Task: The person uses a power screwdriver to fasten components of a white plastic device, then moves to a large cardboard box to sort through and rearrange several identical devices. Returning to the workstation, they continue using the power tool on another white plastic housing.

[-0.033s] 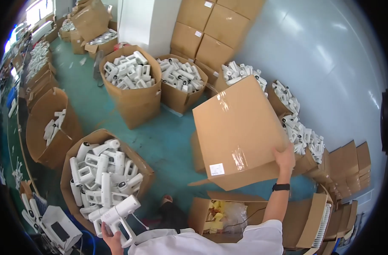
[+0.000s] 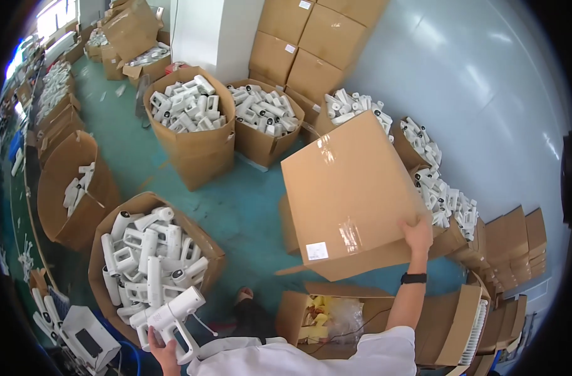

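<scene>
My left hand (image 2: 163,352) is closed around a white gun-shaped handheld appliance (image 2: 167,321) with a looped handle and a thin white cord. It is at the near edge of an open cardboard carton (image 2: 211,260) heaped with similar white appliances (image 2: 153,266). To the right, my right hand (image 2: 418,233) grips the near right edge of a large closed cardboard box (image 2: 345,188). That box sits tilted in view, with clear tape and a white label. What supports its underside is hidden.
More cartons of white parts (image 2: 189,141) stand at the back and along the right wall. Below the box is an open carton (image 2: 292,313) with yellow pieces and clear plastic. Flattened cardboard (image 2: 511,247) leans at the right; a white device (image 2: 88,335) sits lower left.
The whole view has shifted very slightly to the left. Both hands keep their holds on the appliance and the box.
</scene>
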{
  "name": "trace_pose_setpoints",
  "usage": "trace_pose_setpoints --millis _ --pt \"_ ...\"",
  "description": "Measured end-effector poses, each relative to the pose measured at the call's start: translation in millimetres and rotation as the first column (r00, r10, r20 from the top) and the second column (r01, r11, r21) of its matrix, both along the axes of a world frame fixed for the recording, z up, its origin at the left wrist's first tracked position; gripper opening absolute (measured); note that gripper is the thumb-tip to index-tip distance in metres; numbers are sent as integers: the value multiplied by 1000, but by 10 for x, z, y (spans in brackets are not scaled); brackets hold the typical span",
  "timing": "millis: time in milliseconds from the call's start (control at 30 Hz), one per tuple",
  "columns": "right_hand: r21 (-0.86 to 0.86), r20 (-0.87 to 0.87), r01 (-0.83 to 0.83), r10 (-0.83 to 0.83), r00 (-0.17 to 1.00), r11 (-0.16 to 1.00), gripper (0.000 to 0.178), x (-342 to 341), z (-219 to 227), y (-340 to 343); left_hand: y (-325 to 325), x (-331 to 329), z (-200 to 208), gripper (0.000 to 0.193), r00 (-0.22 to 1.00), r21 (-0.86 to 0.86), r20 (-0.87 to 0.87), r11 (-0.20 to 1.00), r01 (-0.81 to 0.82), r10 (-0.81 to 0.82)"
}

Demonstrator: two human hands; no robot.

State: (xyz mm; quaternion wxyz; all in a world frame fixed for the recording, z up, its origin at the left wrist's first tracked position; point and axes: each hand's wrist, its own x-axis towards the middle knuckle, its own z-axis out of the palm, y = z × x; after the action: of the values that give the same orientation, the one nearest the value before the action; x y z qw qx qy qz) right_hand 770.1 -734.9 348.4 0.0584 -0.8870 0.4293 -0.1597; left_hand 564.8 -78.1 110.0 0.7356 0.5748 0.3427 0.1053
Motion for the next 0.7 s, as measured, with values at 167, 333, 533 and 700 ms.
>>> trace_pose_setpoints --millis 167,333,533,700 --pt "236 -93 -63 87 992 970 93 16 -112 -422 -357 663 95 86 996 44 36 996 79 -81" --pt "-206 429 38 55 902 978 75 -473 -589 -479 -673 1119 329 88 986 48 -119 991 121 -115" --pt "116 890 296 -231 392 948 64 -1217 -2017 310 -924 1582 483 86 960 30 -211 980 196 -185" --pt "-124 796 328 -103 596 937 60 -1148 -1527 844 -905 1831 430 85 952 29 -242 980 198 -185"
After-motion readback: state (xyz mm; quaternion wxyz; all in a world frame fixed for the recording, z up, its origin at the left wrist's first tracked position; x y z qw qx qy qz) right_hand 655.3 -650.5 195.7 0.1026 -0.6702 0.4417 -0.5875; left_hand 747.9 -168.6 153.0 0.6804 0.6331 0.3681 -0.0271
